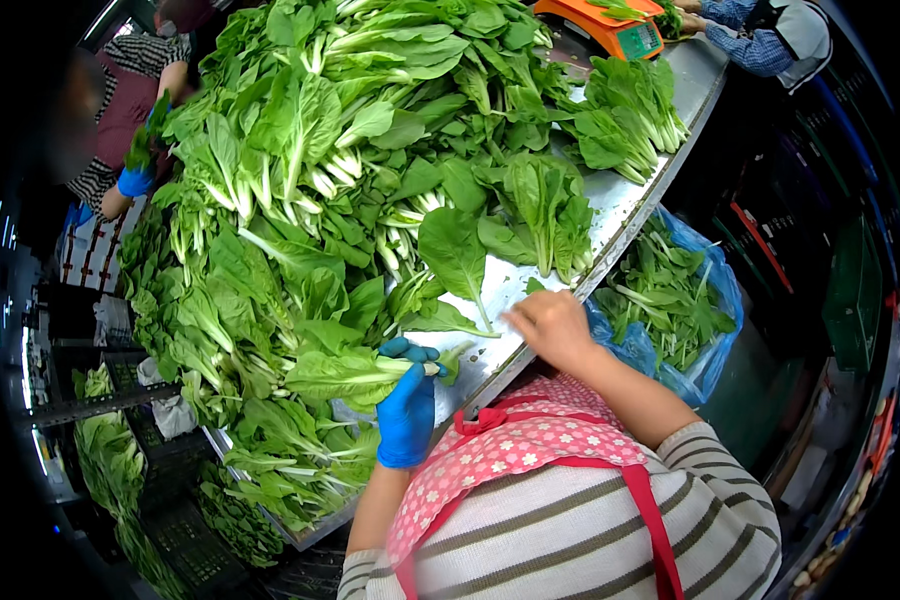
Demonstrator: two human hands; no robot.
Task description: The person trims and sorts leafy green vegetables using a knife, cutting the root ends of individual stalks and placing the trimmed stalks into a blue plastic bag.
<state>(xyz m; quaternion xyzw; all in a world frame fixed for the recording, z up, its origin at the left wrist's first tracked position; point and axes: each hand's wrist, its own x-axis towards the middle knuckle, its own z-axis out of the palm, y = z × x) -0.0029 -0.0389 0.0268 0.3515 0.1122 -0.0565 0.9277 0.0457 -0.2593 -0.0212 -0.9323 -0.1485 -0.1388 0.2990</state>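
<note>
My left hand (408, 401), in a blue glove, grips the pale stem end of a leafy green vegetable (345, 375), its leaves pointing left over the pile. My bare right hand (551, 324) is above the metal table's near edge, fingers curled and slightly blurred; whether it holds anything cannot be made out. Between the hands, loose green leaves (454, 251) lie on the metal table (506, 289). Beyond my right hand sits a bunch of leafy greens (536, 210), stem ends towards the edge. A large heap of greens (285, 150) covers much of the table.
A blue plastic bag (724, 289) of loose leaves hangs below the table edge at right. An orange scale (615, 28) and more bunches (626, 120) are at the far end. Co-workers stand at upper left and upper right. Dark crates (187, 540) with greens stand at lower left.
</note>
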